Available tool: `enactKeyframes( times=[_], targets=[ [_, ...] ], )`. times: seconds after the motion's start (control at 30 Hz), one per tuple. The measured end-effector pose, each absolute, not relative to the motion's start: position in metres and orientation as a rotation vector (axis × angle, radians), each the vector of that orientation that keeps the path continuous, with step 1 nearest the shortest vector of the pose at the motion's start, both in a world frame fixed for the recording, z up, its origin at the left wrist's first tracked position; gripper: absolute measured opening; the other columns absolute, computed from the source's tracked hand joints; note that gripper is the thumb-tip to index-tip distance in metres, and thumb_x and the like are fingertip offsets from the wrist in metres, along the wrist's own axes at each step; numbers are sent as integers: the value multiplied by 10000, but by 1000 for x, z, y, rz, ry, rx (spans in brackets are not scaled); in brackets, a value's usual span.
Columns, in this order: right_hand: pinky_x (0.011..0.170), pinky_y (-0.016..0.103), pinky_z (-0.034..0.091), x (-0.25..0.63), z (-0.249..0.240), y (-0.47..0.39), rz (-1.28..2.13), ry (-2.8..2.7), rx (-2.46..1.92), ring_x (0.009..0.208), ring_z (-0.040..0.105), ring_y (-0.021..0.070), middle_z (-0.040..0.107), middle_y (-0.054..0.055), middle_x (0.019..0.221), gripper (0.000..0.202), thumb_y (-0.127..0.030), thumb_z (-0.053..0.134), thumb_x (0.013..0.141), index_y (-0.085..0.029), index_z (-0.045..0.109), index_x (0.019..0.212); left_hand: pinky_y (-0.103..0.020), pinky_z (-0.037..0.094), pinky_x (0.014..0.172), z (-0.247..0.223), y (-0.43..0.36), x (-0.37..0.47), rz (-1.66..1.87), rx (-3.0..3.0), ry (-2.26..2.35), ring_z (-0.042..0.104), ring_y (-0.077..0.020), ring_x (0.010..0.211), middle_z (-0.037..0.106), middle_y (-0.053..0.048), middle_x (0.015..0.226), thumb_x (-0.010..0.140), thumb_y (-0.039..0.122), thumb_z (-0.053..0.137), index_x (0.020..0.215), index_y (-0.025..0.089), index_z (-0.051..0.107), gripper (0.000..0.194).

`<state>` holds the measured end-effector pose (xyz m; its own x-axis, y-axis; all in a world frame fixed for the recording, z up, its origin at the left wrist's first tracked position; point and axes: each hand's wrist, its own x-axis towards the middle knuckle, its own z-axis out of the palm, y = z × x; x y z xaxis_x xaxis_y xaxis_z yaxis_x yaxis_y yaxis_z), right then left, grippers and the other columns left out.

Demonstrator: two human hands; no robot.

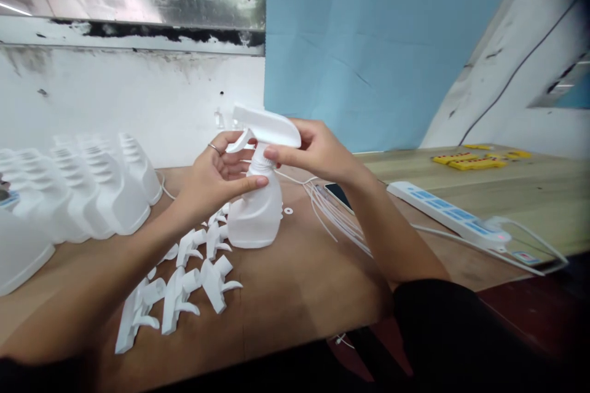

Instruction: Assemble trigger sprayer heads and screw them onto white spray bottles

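Observation:
A white spray bottle (255, 216) stands upright on the brown table, with a white trigger head (270, 127) on its neck. My left hand (225, 171) is closed round the bottle's neck and shoulder from the left, its thumb in front; a ring shows on one finger. From the right, my right hand (311, 148) grips the trigger head, thumb at its collar and fingers behind its back end. Several loose white trigger heads (177, 298) lie on the table to the left of the bottle and nearer to me.
Rows of white bottles (99, 187) stand at the left. White tubes (332, 215), a phone (338, 196) and a small washer (288, 211) lie right of the bottle. Farther right are a power strip (447, 212) and yellow pieces (477, 163).

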<state>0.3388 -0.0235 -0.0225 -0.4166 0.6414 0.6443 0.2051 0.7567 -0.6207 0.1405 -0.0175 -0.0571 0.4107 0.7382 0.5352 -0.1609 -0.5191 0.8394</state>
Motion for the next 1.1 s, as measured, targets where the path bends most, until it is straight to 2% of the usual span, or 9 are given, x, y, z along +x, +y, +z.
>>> enactKeyframes(
  times=[0.13, 0.27, 0.4, 0.53, 0.7, 0.8, 0.93, 1.0, 1.1],
  targets=[
    [581, 208, 414, 340, -23, -18, 567, -2052, -684, 703, 526, 108, 550, -16, 727, 253, -377, 720, 812, -140, 672, 888, -348, 596, 855, -65, -12, 143, 1210, 1761, 514, 699, -210, 933, 640, -56, 1135, 669, 187, 835, 1169, 203, 470, 619],
    [572, 209, 386, 341, -24, -12, 590, -2121, -688, 692, 516, 104, 584, -3, 767, 272, -374, 706, 805, -128, 671, 916, -314, 613, 776, -71, -7, 142, 1151, 1735, 469, 694, -185, 901, 562, -53, 1234, 676, 198, 834, 1110, 224, 456, 576],
    [567, 214, 374, 338, -29, -6, 654, -2142, -683, 677, 507, 101, 590, 8, 760, 275, -342, 692, 817, -100, 656, 941, -339, 623, 763, -72, -1, 139, 1134, 1796, 524, 673, -229, 980, 526, -54, 1229, 665, 256, 857, 1097, 240, 465, 583],
    [589, 216, 409, 331, -37, 1, 730, -2053, -631, 693, 545, 108, 607, 7, 765, 279, -315, 703, 807, -97, 642, 970, -328, 608, 781, -60, 0, 129, 1324, 1952, 473, 648, -237, 1012, 558, -69, 1227, 656, 325, 874, 1164, 259, 515, 626],
    [658, 276, 526, 316, -57, 12, 958, -1886, -427, 752, 662, 169, 688, 46, 806, 385, -367, 738, 779, -109, 594, 1027, -310, 573, 803, -44, -12, 111, 1479, 2180, 570, 654, -190, 904, 662, -60, 1058, 851, 367, 724, 1191, 243, 630, 374],
    [633, 302, 563, 303, -73, 17, 1151, -1780, -264, 652, 673, 167, 684, 31, 719, 374, -423, 707, 800, -125, 563, 975, -289, 557, 753, -42, -15, 106, 1499, 2257, 650, 648, -168, 818, 676, -49, 933, 878, 339, 698, 1133, 216, 695, 283],
    [508, 290, 534, 289, -91, 18, 1393, -1642, -161, 534, 636, 163, 643, 11, 639, 383, -521, 607, 842, -154, 520, 907, -281, 546, 703, -44, -9, 106, 1527, 2239, 633, 627, -148, 760, 676, -46, 963, 877, 312, 694, 1107, 215, 704, 251],
    [518, 296, 531, 286, -95, 18, 1452, -1592, -93, 556, 640, 169, 646, 16, 662, 393, -548, 559, 848, -165, 502, 919, -276, 542, 683, -45, -5, 106, 1533, 2229, 613, 620, -139, 746, 671, -40, 984, 873, 295, 694, 1099, 220, 703, 238],
    [544, 305, 527, 286, -97, 18, 1477, -1583, -40, 587, 643, 175, 650, 26, 689, 352, -508, 534, 856, -165, 493, 922, -270, 537, 666, -44, -3, 105, 1525, 2228, 581, 620, -136, 760, 668, -42, 1036, 866, 280, 697, 1083, 218, 698, 226]
  ],
)
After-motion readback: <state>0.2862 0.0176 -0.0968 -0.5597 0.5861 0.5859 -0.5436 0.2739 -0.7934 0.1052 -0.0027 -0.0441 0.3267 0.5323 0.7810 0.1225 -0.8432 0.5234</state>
